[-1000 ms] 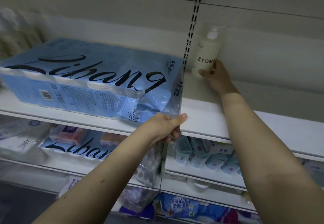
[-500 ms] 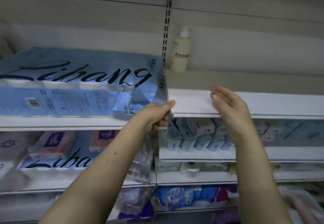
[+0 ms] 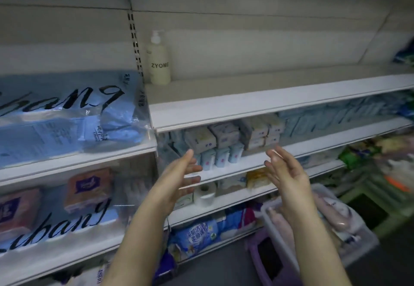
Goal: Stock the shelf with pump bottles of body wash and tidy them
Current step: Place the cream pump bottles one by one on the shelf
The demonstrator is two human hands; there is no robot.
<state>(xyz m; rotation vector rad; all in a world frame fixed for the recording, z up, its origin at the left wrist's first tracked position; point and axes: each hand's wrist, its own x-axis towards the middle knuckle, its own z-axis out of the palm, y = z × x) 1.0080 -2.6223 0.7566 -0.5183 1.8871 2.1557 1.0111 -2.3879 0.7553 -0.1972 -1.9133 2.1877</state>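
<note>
- Two bare forearms reach up from the bottom edge, side by side and well apart.
- The left grip (image 3: 179, 180), a bare hand, hangs in the air in front of the lower shelves. Its fingers are straight and spread, its palm is turned inward, and it holds nothing.
- The right grip (image 3: 284, 173), also a bare hand, is level with it. Its fingers are loosely straight, its palm faces the left one, and it too holds nothing.
- Low on the right, behind the right forearm, stands a clear plastic bin (image 3: 274, 223) with pale pink items inside, too blurred to name.
- A toilet roll (image 3: 205, 192) sits on a low shelf between the two hands.
- Small pale boxes (image 3: 224, 134) are stacked on the shelf above the roll.
- On the left, orange tissue packs (image 3: 89, 187) lie under clear film printed with black script.
- Above them a big blue tissue pack (image 3: 67, 111) lies flat, reaching its board's right end.
- The upper shelf (image 3: 268, 104) runs to the right from there, its white front edge tilted in the view.
- The pump bottle (image 3: 159, 61), cream with "ZYOME" on it, stands upright at the back left corner of this shelf. It is just beside the slotted upright (image 3: 134, 39), against the back panel and well apart from both hands.
</note>
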